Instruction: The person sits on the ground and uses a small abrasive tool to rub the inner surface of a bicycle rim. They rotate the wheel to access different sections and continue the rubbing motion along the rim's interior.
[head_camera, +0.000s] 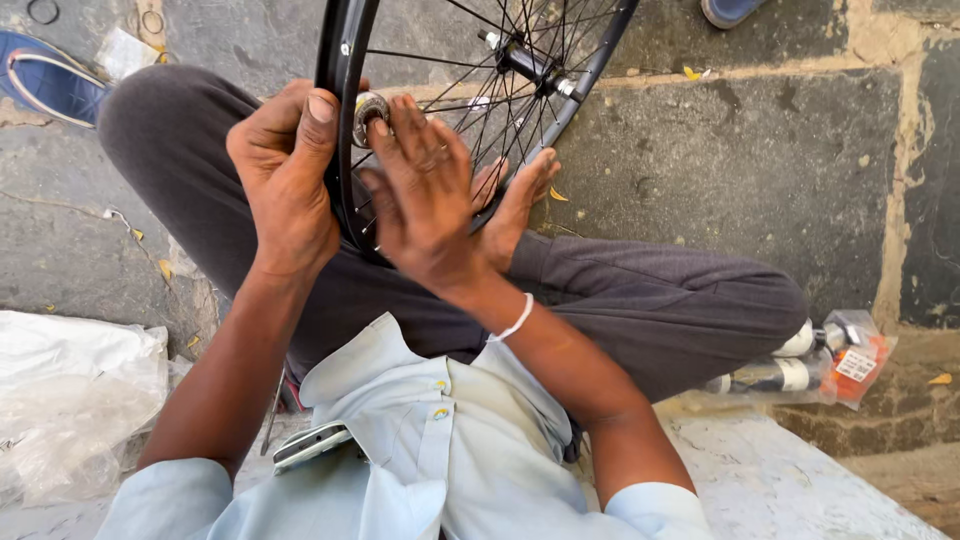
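Black-rimmed bicycle wheel (345, 120) stands upright between the person's crossed legs (640, 300), resting on the grey stone floor (760, 160). Its spokes (470, 80) run intact to the hub (520, 62); no tyre is fitted on the rim. Work appears to be at an early or middle stage: the wheel is bare, and what is being adjusted at the rim looks unfinished. The left hand (285, 170) is closed around the rim, thumb on top, steadying it. The right hand (425, 195) lies flat and open against the spokes, fingers extended, its fingertips touching a small round metal part (368, 108) just beside the rim; whether it grips that part cannot be told. A plastic packet (820, 365) lies by the right knee.
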